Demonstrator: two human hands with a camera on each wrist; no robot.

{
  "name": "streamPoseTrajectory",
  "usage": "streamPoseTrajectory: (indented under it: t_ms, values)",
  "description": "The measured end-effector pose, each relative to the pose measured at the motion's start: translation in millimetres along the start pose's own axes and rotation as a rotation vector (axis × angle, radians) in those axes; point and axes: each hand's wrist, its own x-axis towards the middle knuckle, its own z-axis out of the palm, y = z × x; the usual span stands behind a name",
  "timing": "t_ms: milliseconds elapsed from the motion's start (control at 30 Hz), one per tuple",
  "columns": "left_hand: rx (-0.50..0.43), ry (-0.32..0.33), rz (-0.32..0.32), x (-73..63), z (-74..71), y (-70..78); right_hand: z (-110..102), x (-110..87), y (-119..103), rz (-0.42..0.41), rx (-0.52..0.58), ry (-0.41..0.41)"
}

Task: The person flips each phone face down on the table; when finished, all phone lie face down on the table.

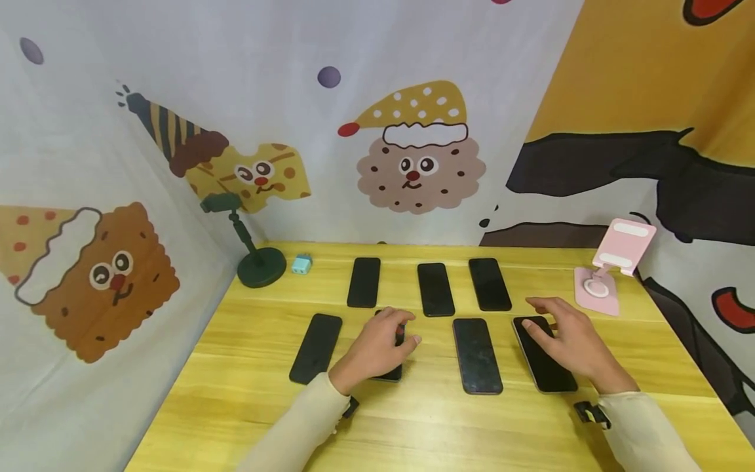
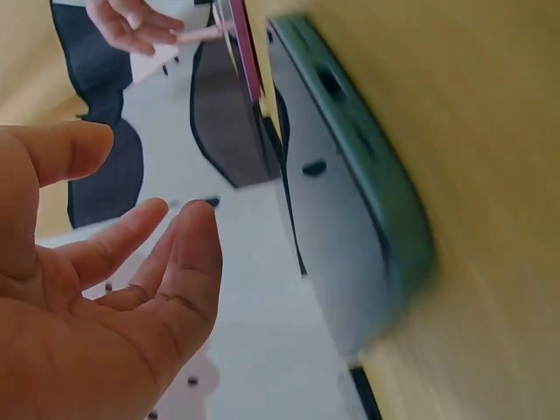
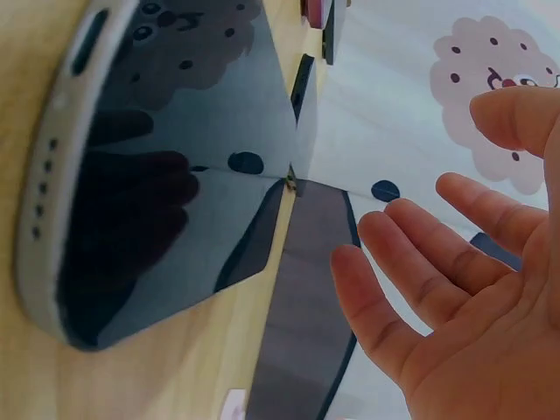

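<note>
My left hand (image 1: 380,344) hovers over a dark smartphone (image 1: 389,376), hiding most of it. In the left wrist view that smartphone (image 2: 350,166) shows a green edge and a glossy screen, with the thumb and fingers spread apart beside it. My right hand (image 1: 569,337) is held above another black smartphone (image 1: 545,367), covering its right side. The right wrist view shows this smartphone's (image 3: 175,201) pale metal edge, and the fingers (image 3: 376,324) are loosely extended with nothing between them. Between the hands lies a smartphone (image 1: 478,357) with a smudged screen; another smartphone (image 1: 315,349) lies left of my left hand.
Behind them lie three more smartphones, at left (image 1: 364,282), middle (image 1: 436,289) and right (image 1: 490,284). A dark green stand (image 1: 261,267) and a light blue charger plug (image 1: 302,264) are at back left. A pink phone stand (image 1: 597,288) stands at back right, before a printed cloth.
</note>
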Motion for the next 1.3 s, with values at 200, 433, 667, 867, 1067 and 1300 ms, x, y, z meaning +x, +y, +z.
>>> streamPoseTrajectory:
  t_ms: [200, 433, 667, 867, 1067, 1300]
  values:
    - [-0.091, -0.085, -0.008, 18.1, 13.5, 16.7, 3, -1.2, 10, 0.055, 0.041, -0.023]
    - [-0.193, -0.147, -0.055, 39.3, 28.3, 40.3, -1, -8.3, 20, 0.178, 0.110, -0.058]
    - [-0.377, -0.161, -0.131, 54.1, 43.1, 48.1, 1, -12.2, 24, 0.240, 0.169, -0.087]
    - [-0.483, -0.176, -0.184, 65.0, 62.4, 58.6, 2, -19.3, 29, 0.280, 0.211, -0.062]
    - [-0.473, -0.217, -0.201, 69.5, 80.8, 71.8, -1, -23.5, 34, 0.340, 0.250, -0.119]
    - [-0.498, -0.288, -0.166, 70.3, 96.8, 83.0, -5, -32.6, 33, 0.419, 0.319, -0.236]
